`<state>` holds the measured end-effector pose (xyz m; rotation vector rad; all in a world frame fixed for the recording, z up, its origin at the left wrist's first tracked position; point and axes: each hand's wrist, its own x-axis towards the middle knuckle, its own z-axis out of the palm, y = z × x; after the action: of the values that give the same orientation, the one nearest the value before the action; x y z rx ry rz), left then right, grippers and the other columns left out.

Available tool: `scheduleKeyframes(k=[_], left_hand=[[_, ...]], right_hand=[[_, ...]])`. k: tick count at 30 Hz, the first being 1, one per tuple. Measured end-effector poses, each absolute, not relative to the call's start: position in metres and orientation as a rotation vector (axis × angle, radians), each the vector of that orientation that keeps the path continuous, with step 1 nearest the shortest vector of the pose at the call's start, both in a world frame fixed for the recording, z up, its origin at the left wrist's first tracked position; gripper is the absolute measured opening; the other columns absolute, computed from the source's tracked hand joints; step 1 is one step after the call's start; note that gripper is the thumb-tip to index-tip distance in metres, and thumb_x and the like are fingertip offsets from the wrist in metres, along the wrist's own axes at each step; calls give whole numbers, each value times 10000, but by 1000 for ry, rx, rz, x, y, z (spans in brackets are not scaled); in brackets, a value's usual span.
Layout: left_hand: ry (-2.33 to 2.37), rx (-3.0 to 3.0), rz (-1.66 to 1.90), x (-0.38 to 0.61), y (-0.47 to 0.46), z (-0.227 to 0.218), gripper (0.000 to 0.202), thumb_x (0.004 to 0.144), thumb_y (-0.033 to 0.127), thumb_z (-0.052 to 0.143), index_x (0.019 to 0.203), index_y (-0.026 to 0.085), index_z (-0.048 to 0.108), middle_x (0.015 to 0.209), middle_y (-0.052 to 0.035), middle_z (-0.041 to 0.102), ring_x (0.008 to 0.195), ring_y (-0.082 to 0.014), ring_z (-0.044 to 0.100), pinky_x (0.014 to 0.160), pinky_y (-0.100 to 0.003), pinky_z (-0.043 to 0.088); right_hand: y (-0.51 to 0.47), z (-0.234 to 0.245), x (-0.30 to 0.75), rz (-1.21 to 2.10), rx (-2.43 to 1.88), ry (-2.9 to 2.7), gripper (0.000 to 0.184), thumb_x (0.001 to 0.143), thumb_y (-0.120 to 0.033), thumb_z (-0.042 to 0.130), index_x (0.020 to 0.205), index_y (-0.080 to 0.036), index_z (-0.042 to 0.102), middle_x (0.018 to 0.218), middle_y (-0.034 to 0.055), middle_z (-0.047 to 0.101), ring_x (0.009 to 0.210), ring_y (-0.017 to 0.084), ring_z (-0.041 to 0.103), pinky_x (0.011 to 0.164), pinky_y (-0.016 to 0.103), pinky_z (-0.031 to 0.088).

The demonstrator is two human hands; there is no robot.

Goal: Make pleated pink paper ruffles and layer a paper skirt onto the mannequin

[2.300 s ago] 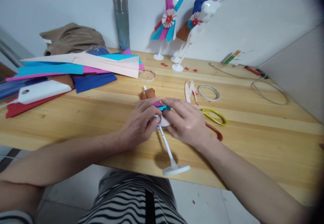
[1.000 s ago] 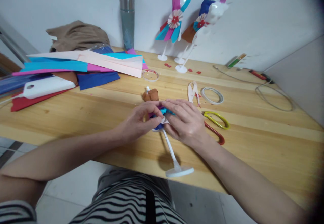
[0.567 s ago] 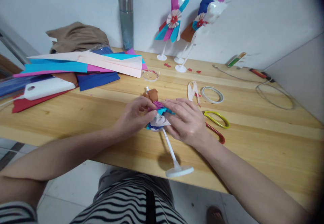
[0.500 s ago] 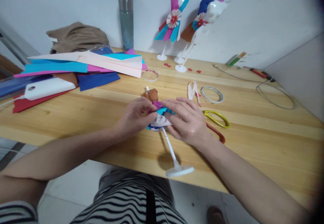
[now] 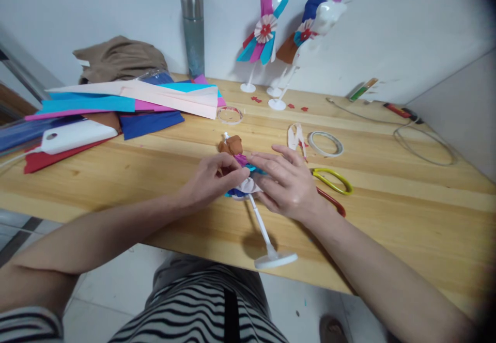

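Note:
Between my hands is a miniature dress form, tilted away from me, its white stand [image 5: 276,260] near the table's front edge. Its crepe-paper dress [image 5: 248,184] has brown, magenta, turquoise, white and dark blue layers. My left hand [image 5: 215,177] is closed in a pinch at the turquoise and white layers, thumb against forefinger. My right hand [image 5: 289,183] bends over the dress's other side, fingers against the paper, its thumb hidden. Close to the right hand lie scissors with yellow and red handles [image 5: 336,182], their blades hidden behind it.
Several dressed miniature forms [image 5: 267,30] stand by the wall. Behind my left hand are stacked crepe-paper sheets [image 5: 166,95], a white glue gun [image 5: 77,135] and a flask [image 5: 192,33]. Rolls of tape [image 5: 326,144], pale paper strips [image 5: 296,137] and a cable [image 5: 422,152] lie to the right.
My left thumb and fingertips have shifted slightly right across the dress. My right hand stays nearly in place on the dress, and the stand has hardly moved.

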<state>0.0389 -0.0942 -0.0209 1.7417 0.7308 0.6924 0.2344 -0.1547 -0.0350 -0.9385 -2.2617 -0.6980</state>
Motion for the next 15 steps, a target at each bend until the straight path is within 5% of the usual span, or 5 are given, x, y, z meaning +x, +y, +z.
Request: scheduleKeyframes(k=[6, 15], left_hand=[[811, 1655, 747, 48, -94, -26, 190, 706, 246, 582, 550, 162, 511, 540, 30, 446, 535, -80, 410, 485, -217, 353], [823, 1439, 668, 48, -93, -24, 201, 643, 318, 575, 529, 167, 507, 486, 40, 414, 467, -77, 385, 439, -223, 336]], right_hand=[[-155, -39, 234, -675, -921, -2263, 143, 904, -186, 581, 768, -178, 621, 1128, 140, 749, 1061, 251, 698, 995, 493, 471], [-154, -41, 237, -648, -898, -2296, 149, 924, -206, 567, 793, -187, 636, 1199, 113, 730, 1140, 235, 664, 1087, 505, 393]])
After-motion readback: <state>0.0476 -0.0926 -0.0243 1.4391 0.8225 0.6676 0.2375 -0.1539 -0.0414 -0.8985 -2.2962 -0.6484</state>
